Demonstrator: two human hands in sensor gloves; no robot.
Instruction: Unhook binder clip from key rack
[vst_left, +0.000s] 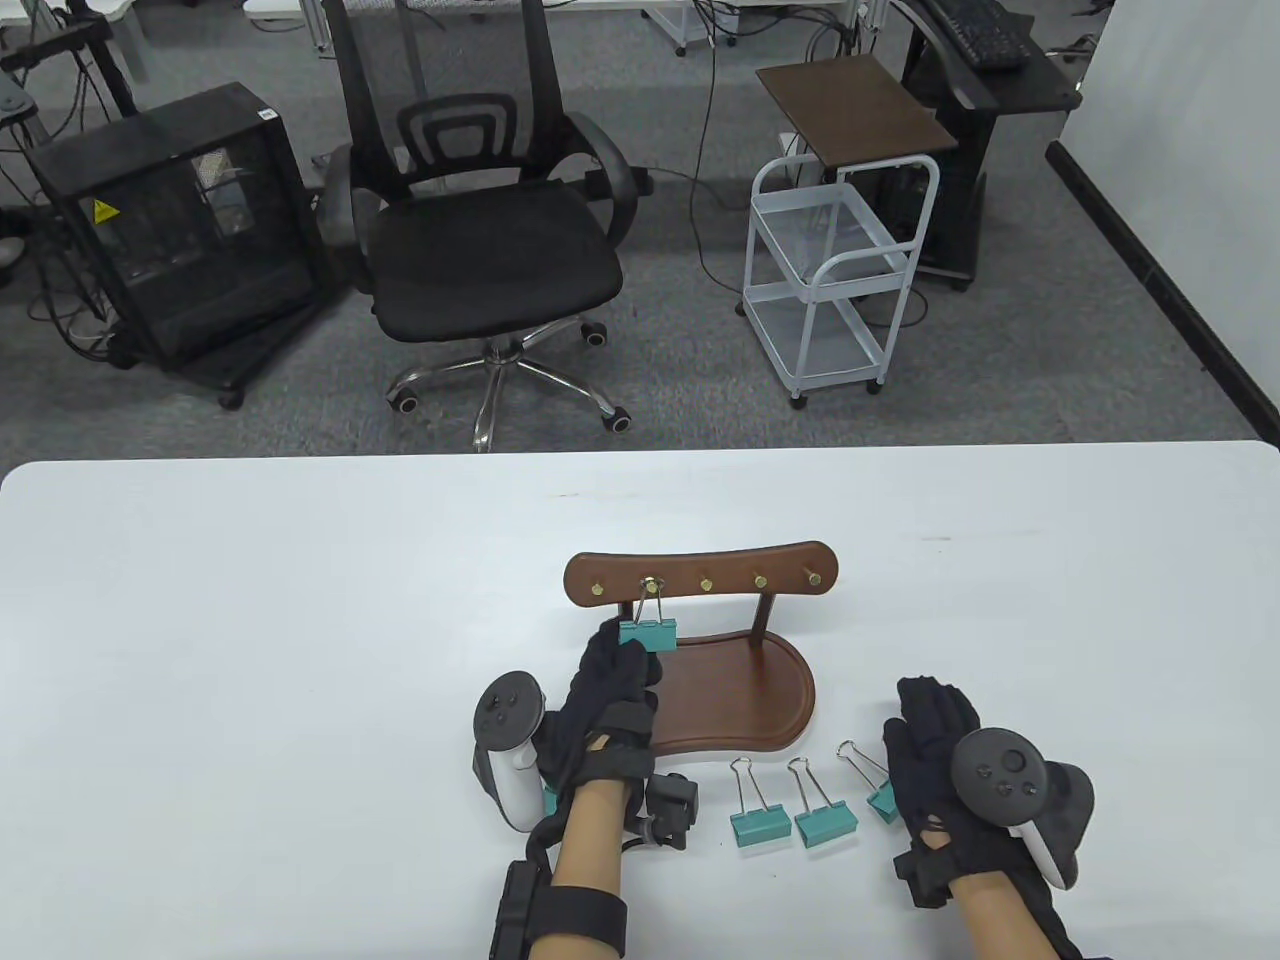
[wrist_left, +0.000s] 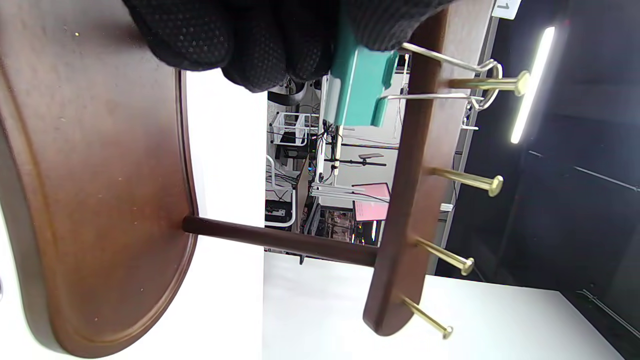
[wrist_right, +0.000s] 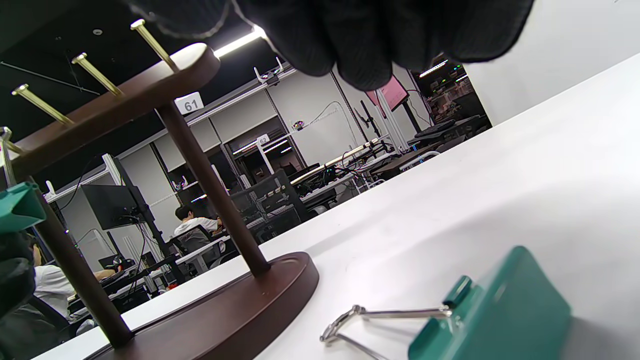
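Observation:
A dark wooden key rack (vst_left: 700, 575) with several brass pegs stands on the white table. A teal binder clip (vst_left: 648, 634) hangs by its wire handles from the second peg from the left. My left hand (vst_left: 630, 652) grips the clip's teal body from below and the left. In the left wrist view the fingers (wrist_left: 240, 45) hold the clip (wrist_left: 362, 90), and its wire loops are still over the peg (wrist_left: 487, 83). My right hand (vst_left: 930, 705) rests palm down on the table right of the rack's base, holding nothing. A loose clip (wrist_right: 490, 315) lies under it.
Two more teal clips (vst_left: 760, 825) (vst_left: 825, 822) lie on the table in front of the rack's base (vst_left: 740, 700). Another clip (vst_left: 882, 800) is partly under my right hand. A teal piece (vst_left: 550, 800) shows by my left wrist. An office chair (vst_left: 480, 250) stands beyond the table's far edge.

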